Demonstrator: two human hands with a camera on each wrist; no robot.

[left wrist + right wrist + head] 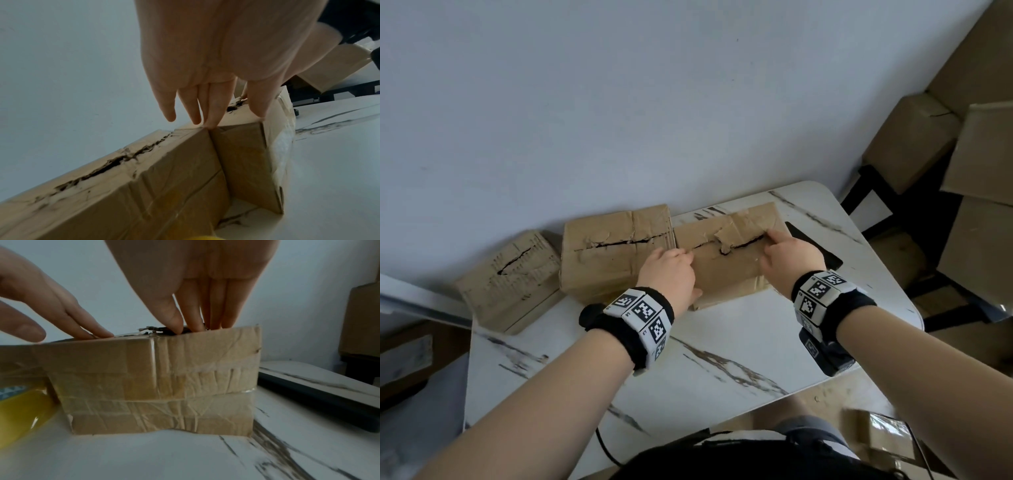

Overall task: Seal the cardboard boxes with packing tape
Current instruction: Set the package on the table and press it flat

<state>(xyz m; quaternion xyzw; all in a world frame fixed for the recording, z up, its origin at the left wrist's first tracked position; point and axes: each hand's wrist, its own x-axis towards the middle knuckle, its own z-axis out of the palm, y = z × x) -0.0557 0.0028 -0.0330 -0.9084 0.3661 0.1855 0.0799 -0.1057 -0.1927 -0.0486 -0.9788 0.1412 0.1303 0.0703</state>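
On the marbled table (722, 342), both flat-fingered hands, left hand (667, 270) and right hand (791, 257), press the right box (726, 270) flaps shut, likely for taping.

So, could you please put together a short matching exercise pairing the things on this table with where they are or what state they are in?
Column one:
1. right box
2. middle box
3. left box
4. yellow tape roll

Column two:
A. at the table's left edge, untouched
B. both hands resting on its top
C. on the table beside the right box's near side
D. touching the right box, seam split open

Pairs: 1-B, 2-D, 3-A, 4-C
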